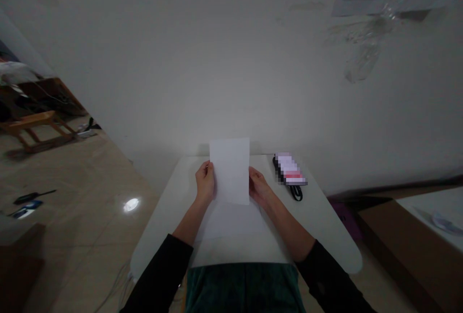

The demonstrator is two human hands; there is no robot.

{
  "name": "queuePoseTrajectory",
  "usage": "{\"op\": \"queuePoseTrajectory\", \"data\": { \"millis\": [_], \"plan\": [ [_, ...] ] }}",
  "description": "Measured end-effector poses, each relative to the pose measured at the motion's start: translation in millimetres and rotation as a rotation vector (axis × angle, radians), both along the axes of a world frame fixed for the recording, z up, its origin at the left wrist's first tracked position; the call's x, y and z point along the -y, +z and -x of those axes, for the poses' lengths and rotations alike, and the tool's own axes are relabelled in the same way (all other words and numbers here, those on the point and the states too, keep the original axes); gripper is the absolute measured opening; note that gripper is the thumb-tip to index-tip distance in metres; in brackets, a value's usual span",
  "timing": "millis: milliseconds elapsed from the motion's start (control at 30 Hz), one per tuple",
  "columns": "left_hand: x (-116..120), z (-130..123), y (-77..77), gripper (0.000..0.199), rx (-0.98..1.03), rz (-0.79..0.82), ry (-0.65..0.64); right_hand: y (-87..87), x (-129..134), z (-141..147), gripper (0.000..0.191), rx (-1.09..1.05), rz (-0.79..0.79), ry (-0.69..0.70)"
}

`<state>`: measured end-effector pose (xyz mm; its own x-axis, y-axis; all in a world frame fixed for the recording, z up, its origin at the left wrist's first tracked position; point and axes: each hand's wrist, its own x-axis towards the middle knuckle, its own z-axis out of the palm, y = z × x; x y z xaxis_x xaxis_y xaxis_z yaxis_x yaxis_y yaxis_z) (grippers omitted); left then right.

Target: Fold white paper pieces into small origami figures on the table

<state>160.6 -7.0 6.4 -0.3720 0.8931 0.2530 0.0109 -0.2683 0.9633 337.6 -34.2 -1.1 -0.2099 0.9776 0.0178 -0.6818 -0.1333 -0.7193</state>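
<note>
A white sheet of paper (230, 172) is held up between my two hands, raised above the table. My left hand (205, 182) pinches its left edge, thumb in front. On the opposite edge, my right hand (258, 185) grips the paper, with the fingers partly behind it. Beneath the raised sheet, another white sheet (231, 224) lies flat on the white table (166, 216). Part of that lower sheet is hidden by the upper one and my forearms.
A phone (289, 169) with a blurred-out screen lies at the table's back right, a coiled black cable (296, 192) beside it. The wall (231, 62) rises right behind the table. A brown box (408, 236) stands to the right, and a wooden stool (39, 122) far left.
</note>
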Motion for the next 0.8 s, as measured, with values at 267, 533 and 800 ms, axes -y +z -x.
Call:
{"op": "queuePoseTrajectory", "data": {
  "millis": [267, 533, 800],
  "plan": [
    [4.4, -10.8, -6.0, 0.03, 0.083, 0.081, -0.045, 0.0, 1.5, -0.2, 0.034, 0.032, -0.036, 0.046],
    [17.1, -22.7, -1.5, 0.05, 0.047, 0.131, -0.302, 15.8, 9.2, -2.0, 0.037, 0.175, 0.03, -0.003],
    [4.6, -12.4, -6.1, 0.052, 0.031, 0.27, -0.492, 37.4, 12.3, -24.9, 0.019, 0.552, -0.358, -0.355]
  ]
}}
